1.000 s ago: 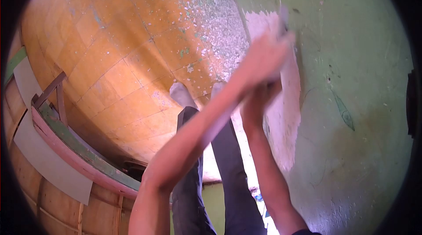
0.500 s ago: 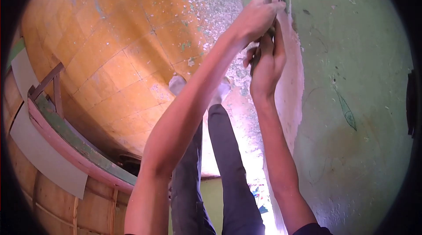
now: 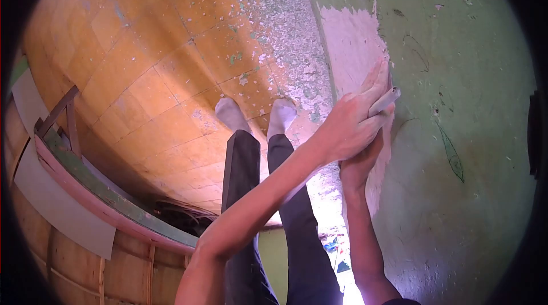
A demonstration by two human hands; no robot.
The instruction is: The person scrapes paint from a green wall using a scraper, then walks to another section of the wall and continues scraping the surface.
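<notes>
My left hand (image 3: 351, 128) lies over my right hand, close against the wall. A pale, rod-like tool handle (image 3: 385, 101) sticks out between the fingers of my left hand, and the tool's other end is hidden. Beneath it is my right hand (image 3: 362, 165), its fingers mostly covered, so its grip cannot be made out. Both hands are in front of a bare whitish patch (image 3: 351, 36) with ragged edges, bordered by green paint (image 3: 485, 111) on the wall.
Paint flakes (image 3: 302, 71) are scattered over the orange tiled floor (image 3: 142, 48) along the wall's foot. My two feet (image 3: 230, 113) stand on the tiles. At the lower left is a curved-looking wooden structure (image 3: 120, 205) with a pale panel (image 3: 63, 208).
Both hands have moved down along the wall, toward me, with the tool. The upper bare patch has come into sight, and the handle now slants to the right instead of pointing up.
</notes>
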